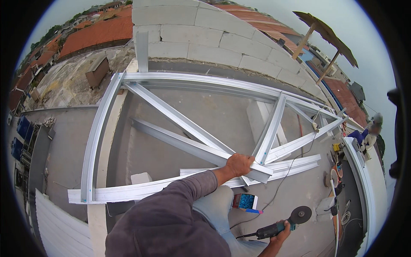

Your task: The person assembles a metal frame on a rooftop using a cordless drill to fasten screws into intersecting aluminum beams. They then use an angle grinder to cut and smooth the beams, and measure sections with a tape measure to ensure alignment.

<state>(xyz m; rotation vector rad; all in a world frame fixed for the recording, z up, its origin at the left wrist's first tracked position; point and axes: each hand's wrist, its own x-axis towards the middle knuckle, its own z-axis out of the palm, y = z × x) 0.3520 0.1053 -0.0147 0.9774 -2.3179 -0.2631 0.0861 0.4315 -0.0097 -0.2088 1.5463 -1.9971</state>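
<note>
Your left hand [240, 165] gripped the metal channel [184, 143] near frame centre; your right hand [281, 232], lower right, held the angle grinder [269, 231]. Keeping its disc [301, 214] off the cord [246, 235] seemed wise.

The left arm [188, 186] reaches out in front, up and to the right; a dark sleeve [204, 181] covers most of it, and the bare left wrist [223, 174] pokes out; the left hand [239, 166] has its back facing up, with its fingers curled over in a grip; the right hand [280, 231] is lower down and farther right, well apart from the left one; its fingers are wrapped round in a grip too; the bare right forearm [270, 249] comes up from the bottom edge.
</note>
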